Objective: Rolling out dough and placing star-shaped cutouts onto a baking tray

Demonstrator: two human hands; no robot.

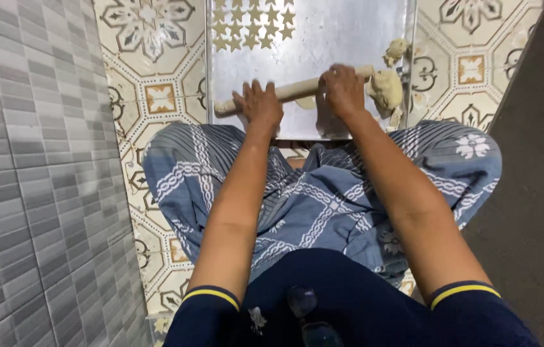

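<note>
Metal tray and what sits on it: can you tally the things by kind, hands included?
Metal tray: 1
Rolling pin: 1
Dough lumps at the tray's right edge: 2
Star-shaped dough cutouts: too many and cut off by the frame to count exactly
Left hand, right hand: 2
Total without stars: 6

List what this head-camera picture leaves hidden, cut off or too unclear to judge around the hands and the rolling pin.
- Dough under the rolling pin: mostly covered by the right hand and left hand.
- Metal tray: far end cut off by the top edge.
- Star cut-outs: rows run past the top edge, so no count.
- Dough lumps: blurred outlines.
</note>
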